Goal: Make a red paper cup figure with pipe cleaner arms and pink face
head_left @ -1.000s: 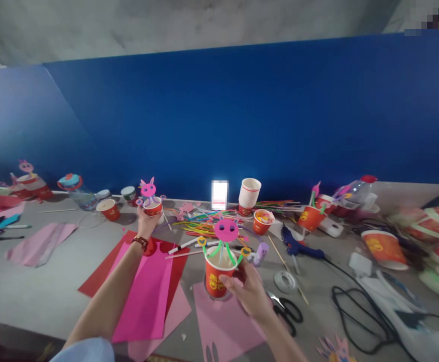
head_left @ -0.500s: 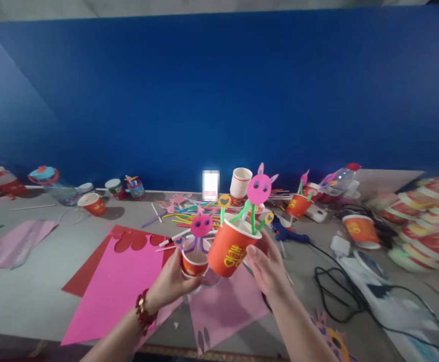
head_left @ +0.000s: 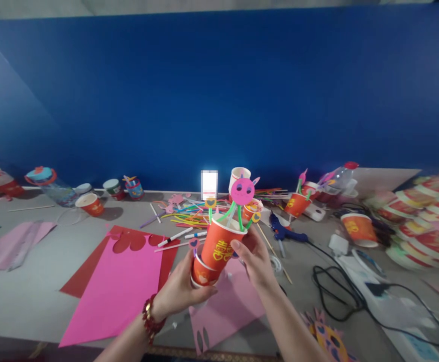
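Both hands raised above the bench (head_left: 31, 281), near its front edge at mid-width. Right hand (head_left: 255, 259) holds the big red cup (head_left: 219, 245), fingers (head_left: 242, 250) wrapped round its wall; cup tilted, mouth pointing up and to the right, long axis leaning that way. In it: green stems (head_left: 234, 213) carrying a pink paper face (head_left: 242, 191) and small heart tags (head_left: 256, 217). Left hand (head_left: 180, 289) grips the small red cup (head_left: 202, 274) from below, fingers curled about it. Small cup sits directly under the big one, touching it; its mouth and contents are hidden by the big cup, only one heart tag showing at its left. Below the hands lie pink paper sheets (head_left: 121, 286). Farther back: a pile of coloured sticks (head_left: 189, 218), a white cup (head_left: 238, 178), a blue glue gun (head_left: 282, 232). Items at the right end are blurred.
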Demonstrator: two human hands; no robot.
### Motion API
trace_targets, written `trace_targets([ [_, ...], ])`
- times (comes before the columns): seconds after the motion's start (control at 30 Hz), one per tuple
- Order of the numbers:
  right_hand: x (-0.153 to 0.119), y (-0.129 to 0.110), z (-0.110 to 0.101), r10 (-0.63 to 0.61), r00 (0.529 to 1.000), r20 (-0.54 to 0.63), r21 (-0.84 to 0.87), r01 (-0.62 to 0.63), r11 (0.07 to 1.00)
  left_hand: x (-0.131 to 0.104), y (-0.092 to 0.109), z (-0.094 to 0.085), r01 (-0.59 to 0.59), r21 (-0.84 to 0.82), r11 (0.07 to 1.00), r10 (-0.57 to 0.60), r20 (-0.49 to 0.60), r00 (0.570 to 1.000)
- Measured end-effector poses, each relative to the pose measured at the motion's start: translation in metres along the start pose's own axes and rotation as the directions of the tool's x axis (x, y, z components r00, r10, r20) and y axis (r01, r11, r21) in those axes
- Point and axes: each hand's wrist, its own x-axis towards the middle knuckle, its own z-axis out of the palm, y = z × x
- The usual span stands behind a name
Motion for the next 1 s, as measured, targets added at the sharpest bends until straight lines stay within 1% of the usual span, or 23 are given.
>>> trace_targets([
  [0.07, 0.000, 0.001, 0.001, -0.015, 1.000, 0.004, -0.017, 0.015, 1.000, 0.000, -0.002, 0.000, -0.006, -0.018, 1.000, 0.006, 0.001, 1.000],
  [0.17, -0.003, 0.002, 0.002, -0.049, 0.999, 0.021, -0.055, 0.050, 0.997, 0.000, -0.003, 0.002, -0.021, -0.116, 0.993, 0.021, 0.004, 1.000],
  [0.27, -0.006, 0.003, 0.002, -0.077, 0.996, 0.037, -0.075, 0.080, 0.994, 0.001, -0.004, 0.007, -0.031, -0.215, 0.976, 0.021, -0.049, 0.999],
  [0.33, -0.009, 0.003, 0.002, -0.086, 0.995, 0.054, -0.081, 0.091, 0.993, 0.001, -0.006, 0.010, -0.023, -0.223, 0.975, 0.003, -0.088, 0.996],
  [0.43, -0.011, 0.002, 0.001, -0.065, 0.994, 0.090, -0.126, 0.076, 0.989, 0.000, -0.012, 0.013, 0.022, -0.194, 0.981, -0.044, -0.109, 0.993],
  [0.57, -0.012, -0.004, 0.001, -0.003, 0.997, 0.080, -0.162, 0.016, 0.987, 0.000, -0.014, 0.011, 0.041, -0.197, 0.979, -0.059, -0.086, 0.995],
  [0.7, -0.010, -0.008, -0.001, 0.043, 0.994, 0.097, -0.109, -0.033, 0.994, 0.001, -0.010, 0.008, 0.023, -0.309, 0.951, -0.031, -0.020, 0.999],
  [0.8, -0.009, -0.005, -0.002, 0.026, 0.994, 0.104, -0.117, -0.013, 0.993, 0.001, -0.009, 0.005, 0.014, -0.326, 0.945, -0.012, 0.008, 1.000],
  [1.0, -0.008, 0.004, -0.002, -0.031, 0.998, 0.047, -0.179, 0.039, 0.983, -0.003, -0.015, 0.004, 0.023, -0.267, 0.963, -0.021, 0.008, 1.000],
])
